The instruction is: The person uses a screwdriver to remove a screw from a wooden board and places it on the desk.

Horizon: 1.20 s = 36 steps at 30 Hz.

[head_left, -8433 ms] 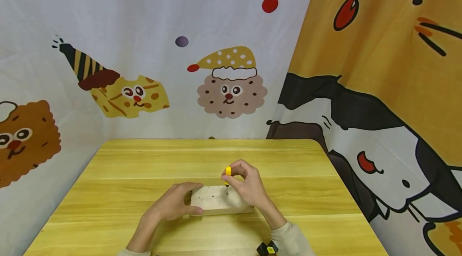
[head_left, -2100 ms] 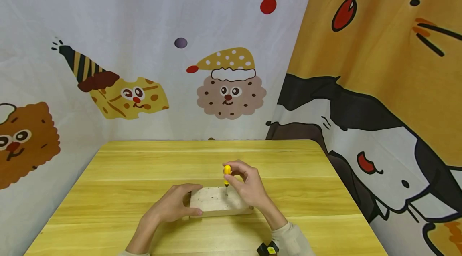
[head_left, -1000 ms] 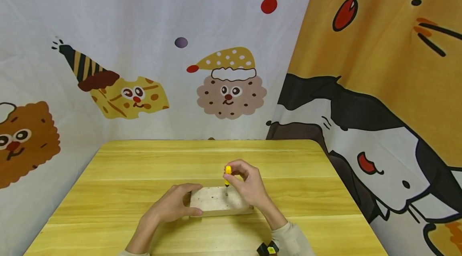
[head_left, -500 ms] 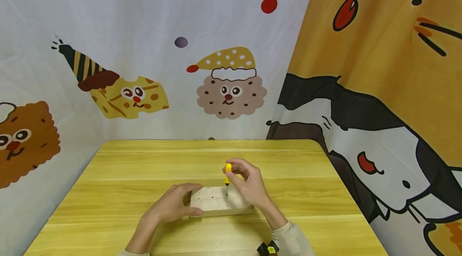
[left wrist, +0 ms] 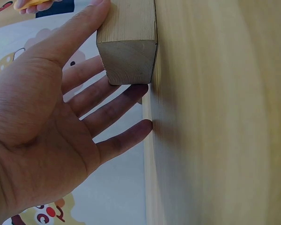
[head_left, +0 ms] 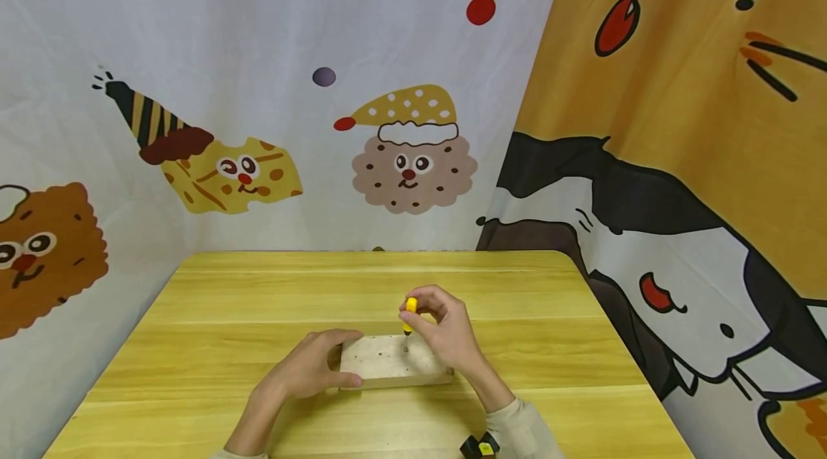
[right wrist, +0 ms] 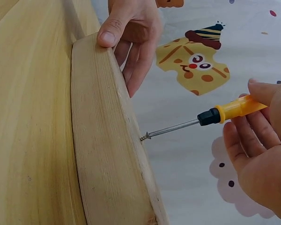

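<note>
A pale wooden block (head_left: 394,371) lies flat on the table with several small dark holes in its top. My left hand (head_left: 310,365) grips its left end, thumb on the near side and fingers behind; the left wrist view shows the block's end face (left wrist: 131,63) between them. In my right hand (head_left: 446,330) is a yellow screwdriver (head_left: 410,309), pinched by the handle between thumb and fingers. The right wrist view has its shaft (right wrist: 173,127) meeting the head of a small screw (right wrist: 145,136), which stands partly out of the block's top.
The wooden table (head_left: 245,301) reaches back to a white curtain (head_left: 258,35) printed with cartoons, with an orange cartoon curtain (head_left: 568,85) at the right. A small black object with a yellow mark (head_left: 479,447) sits by the right sleeve at the near edge.
The screwdriver handle has swayed slightly, its top now a little farther right, and the right fingers have shifted around it. Block and left hand keep nearly the same place.
</note>
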Tool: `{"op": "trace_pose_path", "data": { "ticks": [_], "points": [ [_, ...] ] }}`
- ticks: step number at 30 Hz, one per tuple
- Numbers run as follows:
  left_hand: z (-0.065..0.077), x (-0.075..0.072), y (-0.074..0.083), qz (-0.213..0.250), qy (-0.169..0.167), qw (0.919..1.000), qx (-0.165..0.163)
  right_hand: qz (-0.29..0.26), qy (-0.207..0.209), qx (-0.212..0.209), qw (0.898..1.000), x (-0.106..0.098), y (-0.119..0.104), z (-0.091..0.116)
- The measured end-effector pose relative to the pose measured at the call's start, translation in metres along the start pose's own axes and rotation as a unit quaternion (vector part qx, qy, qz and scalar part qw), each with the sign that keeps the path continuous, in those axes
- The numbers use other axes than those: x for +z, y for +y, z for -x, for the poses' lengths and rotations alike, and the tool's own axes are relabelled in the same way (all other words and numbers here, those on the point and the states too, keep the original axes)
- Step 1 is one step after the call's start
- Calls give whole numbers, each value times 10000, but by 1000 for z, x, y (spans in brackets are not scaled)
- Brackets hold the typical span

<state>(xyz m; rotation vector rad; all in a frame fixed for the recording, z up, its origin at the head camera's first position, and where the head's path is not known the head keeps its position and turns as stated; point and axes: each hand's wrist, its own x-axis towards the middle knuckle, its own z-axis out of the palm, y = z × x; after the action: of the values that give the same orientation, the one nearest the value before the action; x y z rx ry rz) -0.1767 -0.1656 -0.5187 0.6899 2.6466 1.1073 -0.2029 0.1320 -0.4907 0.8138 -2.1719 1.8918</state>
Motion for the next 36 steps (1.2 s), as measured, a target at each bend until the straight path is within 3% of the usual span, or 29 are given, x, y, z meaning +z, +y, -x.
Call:
{"op": "trace_pose_path", "data": {
  "ticks": [17, 25, 36],
  "points": [
    [-1, 1, -2, 14, 1, 10000, -54, 245, 27, -166, 9996, -2, 1, 0],
    [-1, 1, -1, 51, -8, 10000, -64, 90, 3, -186, 9998, -1, 1, -1],
    [-1, 1, -1, 57, 17, 10000, -59, -82, 198, 60, 9998, 0, 2, -1]
  ]
}}
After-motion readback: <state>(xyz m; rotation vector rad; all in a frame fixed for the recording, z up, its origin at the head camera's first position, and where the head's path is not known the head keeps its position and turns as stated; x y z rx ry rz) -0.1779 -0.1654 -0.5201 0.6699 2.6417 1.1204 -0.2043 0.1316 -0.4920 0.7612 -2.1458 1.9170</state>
